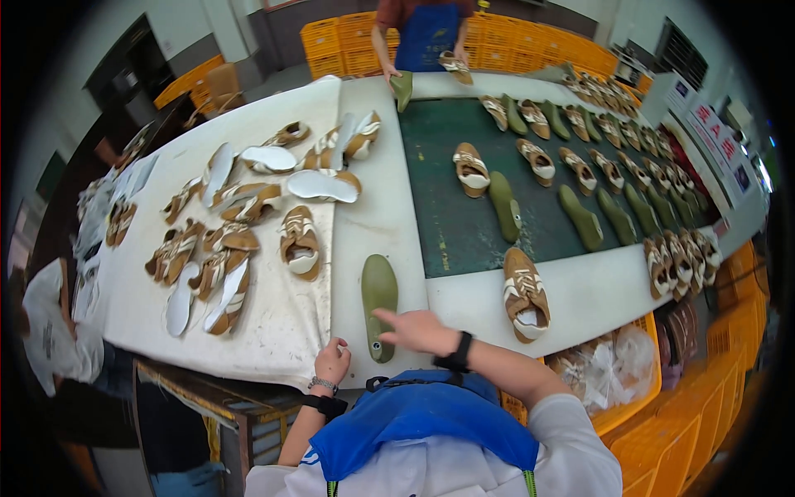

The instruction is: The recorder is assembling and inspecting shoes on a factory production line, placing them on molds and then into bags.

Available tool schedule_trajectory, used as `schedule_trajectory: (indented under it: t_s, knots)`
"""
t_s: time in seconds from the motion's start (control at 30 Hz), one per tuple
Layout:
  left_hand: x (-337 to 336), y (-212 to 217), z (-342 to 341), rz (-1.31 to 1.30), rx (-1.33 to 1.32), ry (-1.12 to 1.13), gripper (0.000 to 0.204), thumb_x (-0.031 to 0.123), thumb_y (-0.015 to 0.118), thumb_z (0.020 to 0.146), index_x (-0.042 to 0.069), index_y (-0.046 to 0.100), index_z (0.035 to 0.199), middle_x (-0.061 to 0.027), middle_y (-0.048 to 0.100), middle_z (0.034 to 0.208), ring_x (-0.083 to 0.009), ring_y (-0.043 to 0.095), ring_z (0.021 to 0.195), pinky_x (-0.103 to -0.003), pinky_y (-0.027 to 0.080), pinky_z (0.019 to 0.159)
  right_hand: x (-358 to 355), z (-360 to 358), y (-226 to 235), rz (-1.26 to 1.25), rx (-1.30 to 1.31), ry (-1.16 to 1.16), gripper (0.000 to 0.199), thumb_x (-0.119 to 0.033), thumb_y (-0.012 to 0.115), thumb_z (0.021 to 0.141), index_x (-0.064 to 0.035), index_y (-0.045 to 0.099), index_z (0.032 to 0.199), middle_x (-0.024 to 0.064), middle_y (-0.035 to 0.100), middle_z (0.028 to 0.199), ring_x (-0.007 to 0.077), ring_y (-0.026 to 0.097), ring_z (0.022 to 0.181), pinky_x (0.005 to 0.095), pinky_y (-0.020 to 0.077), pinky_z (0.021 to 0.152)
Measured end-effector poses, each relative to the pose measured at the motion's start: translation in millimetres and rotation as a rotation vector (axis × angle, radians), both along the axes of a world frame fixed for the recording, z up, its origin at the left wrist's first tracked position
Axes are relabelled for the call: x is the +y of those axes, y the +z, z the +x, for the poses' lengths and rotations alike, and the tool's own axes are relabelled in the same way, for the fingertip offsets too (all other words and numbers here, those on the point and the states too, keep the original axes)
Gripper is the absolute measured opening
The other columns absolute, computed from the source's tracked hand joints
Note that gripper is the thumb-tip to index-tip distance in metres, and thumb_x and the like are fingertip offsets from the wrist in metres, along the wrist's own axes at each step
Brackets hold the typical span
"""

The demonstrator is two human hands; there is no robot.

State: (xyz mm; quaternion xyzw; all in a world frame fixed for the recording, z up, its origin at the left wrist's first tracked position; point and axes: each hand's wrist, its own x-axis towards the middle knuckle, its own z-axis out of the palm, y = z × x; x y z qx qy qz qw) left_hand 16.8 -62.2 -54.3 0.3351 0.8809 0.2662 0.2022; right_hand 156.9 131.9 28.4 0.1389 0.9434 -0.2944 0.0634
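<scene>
A green shoe last (380, 290) lies lengthwise on the white tabletop in front of me. My right hand (416, 331) reaches over its near part from the right, index finger stretched out and apart from the thumb; whether it presses on the last I cannot tell. To the left, at the table's near edge, my left hand (332, 363) is closed with curled fingers, and what it may hold is hidden. A brown and white sneaker (526, 296) stands to the right of the last. Another sneaker (299, 243) sits on the cloth to the left.
Loose sneakers and white insoles (325, 186) cover the left side. On the right, a dark green belt (443, 217) carries rows of sneakers and green lasts (580, 217). Across the table, a person in a blue apron (427, 37) holds a last and a sneaker. Yellow crates (687, 439) stand at lower right.
</scene>
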Motion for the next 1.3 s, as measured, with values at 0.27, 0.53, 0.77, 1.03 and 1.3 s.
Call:
schedule_trajectory:
  t_s: [0.27,0.53,0.77,1.03,1.3]
  knots:
    - [5.4,-17.9,-17.8,-0.104,0.041,-0.124,0.012,0.015,0.048,0.076,0.012,0.051,0.088,-0.0163,0.057,0.060,-0.0358,0.057,0.062,-0.046,0.044,0.057,3.5,-26.5,-36.6,0.017,0.106,-0.275,0.021,-0.023,0.047,0.077,-0.0166,0.048,0.098,0.0163,0.059,0.065,0.0329,0.059,0.063,0.0452,0.0447,0.053]
    - [-1.7,-32.2,1.0,0.129,0.151,-0.017,0.008,0.009,0.050,0.075,0.009,0.052,0.082,-0.0110,0.053,0.054,-0.0316,0.052,0.050,-0.042,0.040,0.047,154.8,-26.4,-37.7,0.257,-0.037,-0.535,0.051,-0.029,0.052,0.077,-0.0129,0.037,0.123,0.0176,0.061,0.082,0.0328,0.060,0.076,0.0413,0.0470,0.067]
    - [0.3,-34.7,-0.7,0.143,0.212,0.022,0.006,0.008,0.050,0.074,0.009,0.054,0.079,-0.0097,0.052,0.053,-0.0290,0.053,0.049,-0.039,0.041,0.046,209.1,-58.1,-67.2,0.262,-0.114,-0.546,0.051,-0.026,0.054,0.077,-0.0200,0.036,0.124,0.0187,0.060,0.088,0.0330,0.059,0.082,0.0415,0.0473,0.072]
    - [-8.8,-19.3,-13.8,0.260,0.200,0.178,0.013,0.006,0.050,0.074,0.008,0.056,0.085,-0.0110,0.054,0.055,-0.0279,0.055,0.051,-0.037,0.042,0.048,195.5,-42.5,-79.0,0.202,-0.092,-0.602,0.068,-0.024,0.056,0.076,-0.0138,0.020,0.133,0.0198,0.061,0.078,0.0347,0.060,0.072,0.0428,0.0472,0.067]
    - [-54.4,-27.8,-53.0,0.048,0.323,0.321,0.019,0.005,0.046,0.079,0.004,0.054,0.096,-0.0211,0.059,0.080,-0.0388,0.055,0.074,-0.044,0.043,0.064,178.6,-52.9,-93.5,0.234,0.039,-0.580,0.066,-0.021,0.055,0.076,-0.0127,0.022,0.133,0.0201,0.060,0.074,0.0351,0.059,0.069,0.0439,0.0465,0.064]
